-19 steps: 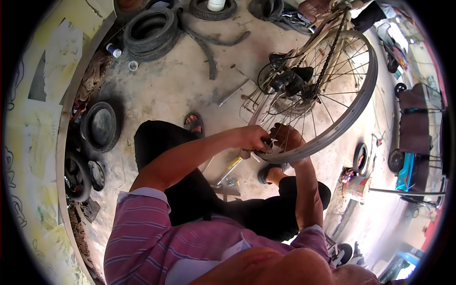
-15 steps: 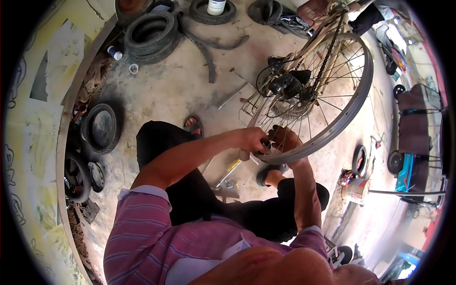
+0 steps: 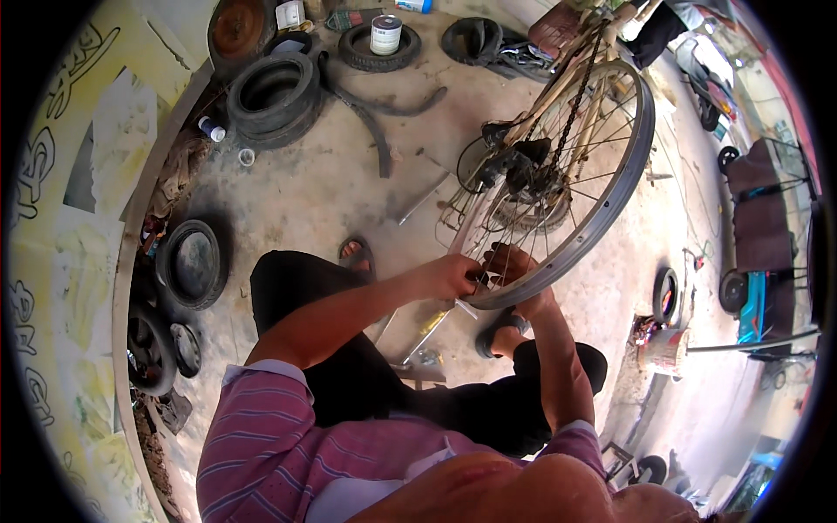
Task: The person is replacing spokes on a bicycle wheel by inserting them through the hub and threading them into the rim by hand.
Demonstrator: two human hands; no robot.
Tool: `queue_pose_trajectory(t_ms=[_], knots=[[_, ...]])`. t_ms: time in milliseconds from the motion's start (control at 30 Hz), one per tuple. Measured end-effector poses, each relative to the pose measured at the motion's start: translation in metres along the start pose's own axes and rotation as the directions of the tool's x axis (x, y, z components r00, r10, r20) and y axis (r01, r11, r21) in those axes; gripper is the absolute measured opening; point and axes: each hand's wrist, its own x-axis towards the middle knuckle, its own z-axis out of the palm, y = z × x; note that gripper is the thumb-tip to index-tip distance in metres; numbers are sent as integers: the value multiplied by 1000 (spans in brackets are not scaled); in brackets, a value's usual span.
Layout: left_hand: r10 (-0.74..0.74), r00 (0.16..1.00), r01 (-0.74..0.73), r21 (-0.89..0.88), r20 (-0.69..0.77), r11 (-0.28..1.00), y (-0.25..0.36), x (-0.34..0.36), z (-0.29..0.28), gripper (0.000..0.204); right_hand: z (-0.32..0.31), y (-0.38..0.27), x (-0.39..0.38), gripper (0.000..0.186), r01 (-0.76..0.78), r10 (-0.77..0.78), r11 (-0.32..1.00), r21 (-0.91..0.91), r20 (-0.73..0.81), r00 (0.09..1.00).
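Observation:
A bare metal bicycle wheel rim (image 3: 634,161) with thin spokes stands in front of me, fixed in a bicycle frame, and carries no tyre. My left hand (image 3: 446,278) is at its lower left edge, fingers closed in a pinch by the spokes. What sits in that pinch is too small to tell. On the other side of the spokes my right hand (image 3: 516,264) curls its fingers at the lower rim, wrist passing beneath it. Its fingertips are partly hidden by spokes. The bicycle chain (image 3: 582,91) and dark hub parts (image 3: 532,166) are above my hands.
Stacked tyres (image 3: 275,96) and a tyre with a tin (image 3: 385,35) on it lie at the far left. Cut rubber strips (image 3: 370,131) and a long metal tool (image 3: 425,199) are on the floor. A bucket (image 3: 664,351) stands right, near a three-wheeled vehicle (image 3: 760,235).
The view has shifted, so more shows at the far side. Both hands stay at the lower rim, and their fingers have moved slightly among the spokes.

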Motion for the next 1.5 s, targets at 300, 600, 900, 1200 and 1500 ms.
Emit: queue_pose_trajectory(t_ms=[300,600,900,1200,1500], knots=[[2,990,27,208,-138,978,15,-1,-5,45,1,3,3,47,9,-11,999,-51,-50,999],[41,999,-40,124,-8,992,9,2,-12,37,-2,3,2,35,104,-103,981,-163,17,995],[-108,972,149,-197,207,969,5,3,-20,30,-11,9,7,38,261,-252,848,-462,81,964],[-35,965,109,-277,261,955,24,-4,-26,35,-21,13,6,57,124,-117,984,-128,65,991],[-14,970,72,-235,242,969,33,-2,-21,33,-27,16,5,51,216,-192,944,-248,117,974]])
